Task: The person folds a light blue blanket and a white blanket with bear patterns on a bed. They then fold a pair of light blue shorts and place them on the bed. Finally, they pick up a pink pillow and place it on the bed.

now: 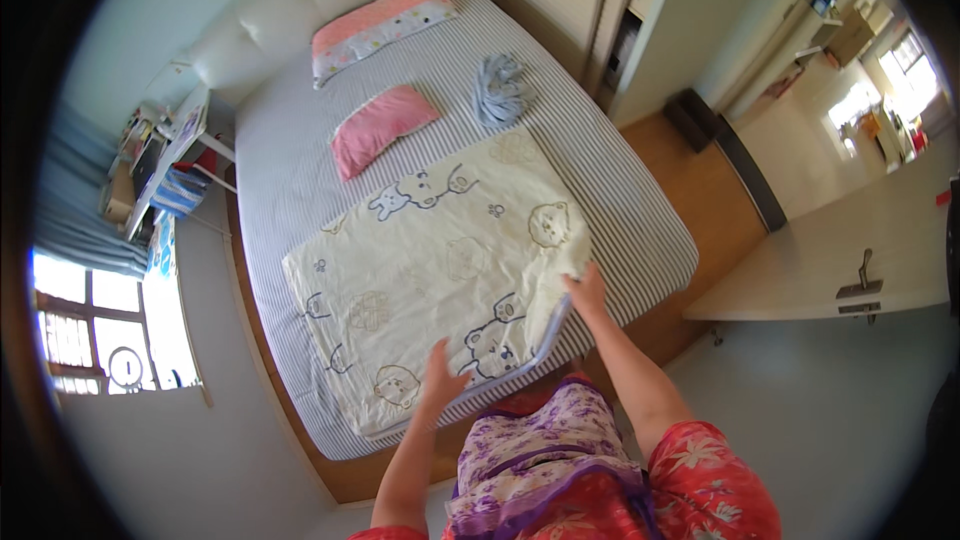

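Observation:
A cream quilt [440,260] with bear and rabbit outlines lies spread over the near half of the bed. My right hand [587,292] grips its near right corner, where the cloth bunches up and a pale blue edging shows. Over the quilt's near edge is my left hand [441,380], thumb and fingers apart, holding nothing; whether it touches the cloth I cannot tell. Grey and white striped sheeting [630,210] covers the bed beneath.
Farther up the bed lie a small pink pillow [385,128], a crumpled blue-grey cloth [502,90] and a coral and white pillow [385,25] by the padded headboard [290,5]. A desk [185,145] stands left. At right is a door [840,260].

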The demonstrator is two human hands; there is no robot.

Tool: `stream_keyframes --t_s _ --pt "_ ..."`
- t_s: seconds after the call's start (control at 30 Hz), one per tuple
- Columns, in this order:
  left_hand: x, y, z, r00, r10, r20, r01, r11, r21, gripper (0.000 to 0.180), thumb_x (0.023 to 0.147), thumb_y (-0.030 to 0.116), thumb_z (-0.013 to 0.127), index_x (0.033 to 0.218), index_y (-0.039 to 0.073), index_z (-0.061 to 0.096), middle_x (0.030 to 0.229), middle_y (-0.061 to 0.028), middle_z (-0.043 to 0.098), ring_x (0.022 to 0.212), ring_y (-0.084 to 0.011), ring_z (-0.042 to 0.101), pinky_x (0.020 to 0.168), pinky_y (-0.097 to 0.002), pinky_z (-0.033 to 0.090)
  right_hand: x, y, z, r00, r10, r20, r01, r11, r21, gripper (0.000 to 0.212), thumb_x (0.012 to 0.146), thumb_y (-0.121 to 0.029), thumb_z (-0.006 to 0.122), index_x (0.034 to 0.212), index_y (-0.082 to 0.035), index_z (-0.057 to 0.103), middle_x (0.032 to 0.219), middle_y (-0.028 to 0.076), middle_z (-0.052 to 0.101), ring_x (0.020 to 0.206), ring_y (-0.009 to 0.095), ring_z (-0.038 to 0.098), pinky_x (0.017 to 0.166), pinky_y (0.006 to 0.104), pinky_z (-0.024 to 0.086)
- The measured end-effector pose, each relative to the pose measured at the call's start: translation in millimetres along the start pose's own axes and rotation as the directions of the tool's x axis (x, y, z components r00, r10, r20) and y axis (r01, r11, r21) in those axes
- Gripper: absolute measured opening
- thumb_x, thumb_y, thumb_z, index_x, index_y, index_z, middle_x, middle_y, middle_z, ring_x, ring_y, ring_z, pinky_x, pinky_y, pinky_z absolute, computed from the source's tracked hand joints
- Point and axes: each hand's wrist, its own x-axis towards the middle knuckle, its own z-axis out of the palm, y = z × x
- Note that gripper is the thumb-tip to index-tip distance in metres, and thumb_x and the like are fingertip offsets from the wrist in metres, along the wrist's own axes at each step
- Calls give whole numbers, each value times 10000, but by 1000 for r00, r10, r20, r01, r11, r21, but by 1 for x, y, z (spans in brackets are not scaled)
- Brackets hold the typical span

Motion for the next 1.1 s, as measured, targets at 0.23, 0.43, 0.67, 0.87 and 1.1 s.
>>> stream_keyframes --t_s 0.23,0.43,0.67,0.87,1.1 --pt "139 112 60 948 -184 -260 21 851 -525 216 809 109 524 985 -11 559 889 -74 607 767 -178 563 677 -287 454 -28 -131 -13 846 -465 263 191 723 664 343 697 -112 579 1002 -3 464 984 169 515 893 262 532 739 346 436" --pt "152 193 -20 904 -14 -427 -66 983 -173 281 772 142 618 958 -61 563 869 -123 626 802 -186 586 703 -307 444 -25 -88 0 922 -189 337 28 903 429 264 713 -148 571 932 -12 513 869 140 542 812 251 552 704 332 447" --pt "148 232 -13 910 204 -361 -212 977 18 256 714 40 603 959 -18 557 942 -152 509 885 -327 505 780 -348 396 -61 -115 0 853 -266 448 179 957 227 239 716 -229 559 823 -17 527 762 155 580 679 319 573 599 401 462" --pt "143 237 5 924 245 -293 -241 969 49 271 670 9 610 934 -18 556 868 -132 476 811 -312 510 733 -347 407 -98 -97 20 743 -149 653 59 986 158 295 724 -264 540 662 22 577 694 202 590 666 342 577 606 438 456" --pt "120 267 23 942 296 -161 -277 952 131 306 615 -46 568 919 -20 549 887 -123 471 771 -299 522 670 -324 436 -80 -57 -24 470 -499 728 10 828 561 196 750 -159 498 853 -15 581 871 194 565 837 335 544 709 405 428"
